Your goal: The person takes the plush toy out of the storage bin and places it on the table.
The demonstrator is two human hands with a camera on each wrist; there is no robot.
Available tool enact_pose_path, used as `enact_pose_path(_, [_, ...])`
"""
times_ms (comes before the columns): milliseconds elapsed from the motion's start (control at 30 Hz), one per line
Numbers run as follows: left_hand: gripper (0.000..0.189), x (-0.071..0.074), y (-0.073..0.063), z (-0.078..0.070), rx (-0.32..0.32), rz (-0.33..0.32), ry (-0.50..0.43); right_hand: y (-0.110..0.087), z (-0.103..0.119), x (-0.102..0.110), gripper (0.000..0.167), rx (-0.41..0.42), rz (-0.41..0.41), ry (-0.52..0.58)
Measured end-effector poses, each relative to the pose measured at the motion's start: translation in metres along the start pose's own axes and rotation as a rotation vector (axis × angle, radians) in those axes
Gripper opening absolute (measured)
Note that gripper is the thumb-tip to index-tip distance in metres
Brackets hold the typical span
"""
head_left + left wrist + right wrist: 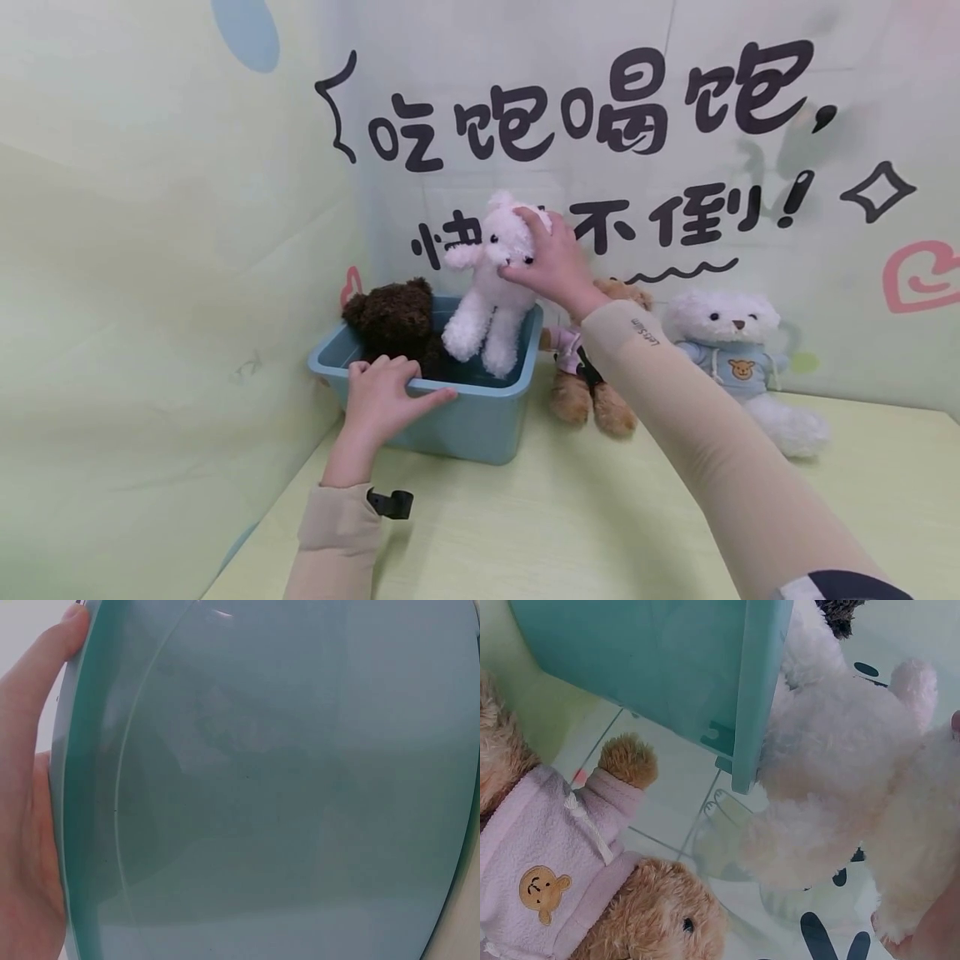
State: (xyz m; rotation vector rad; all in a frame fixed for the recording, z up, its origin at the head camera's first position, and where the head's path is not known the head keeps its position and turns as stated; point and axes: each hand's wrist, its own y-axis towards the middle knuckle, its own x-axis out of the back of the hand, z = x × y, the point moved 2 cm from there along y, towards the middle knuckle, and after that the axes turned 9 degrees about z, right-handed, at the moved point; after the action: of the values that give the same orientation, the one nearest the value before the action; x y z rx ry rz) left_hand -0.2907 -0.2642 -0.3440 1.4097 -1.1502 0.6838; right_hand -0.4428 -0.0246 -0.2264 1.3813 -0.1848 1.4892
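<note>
In the head view a fluffy white teddy bear (497, 279) is upright over the right end of a blue-green plastic bin (457, 421). My right hand (551, 258) grips it by the head, thumb near its muzzle; its legs hang inside the rim. The right wrist view shows the bear's white body (840, 742) beside the bin wall (652, 660). A dark brown teddy bear (393, 317) sits in the bin's left part. My left hand (382, 400) holds the bin's front rim, fingers over the edge and thumb stretched along it; the left wrist view shows the bin's outer wall (285, 780).
Right of the bin a tan teddy bear (573, 396) in a pink top leans at the wall, partly behind my right arm. Farther right sits a white bear (723, 321) in a blue hoodie. A printed wall backdrop (465, 50) closes off the pale tabletop (525, 533).
</note>
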Motion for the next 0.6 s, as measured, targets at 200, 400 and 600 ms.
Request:
enact_pose_path(200, [0.058,0.0,-0.003,0.001,0.01,0.003,-0.005,0.0,0.007,-0.003,0.093,-0.006,-0.02,-0.07])
enact_pose_path(400, [0.06,-0.001,-0.003,0.001,-0.001,0.002,0.004,0.002,0.011,0.004,0.099,-0.017,-0.053,-0.133])
enact_pose_path(600, [0.06,0.0,-0.001,0.001,0.001,-0.002,0.007,0.001,0.011,0.006,0.104,-0.027,0.016,-0.121])
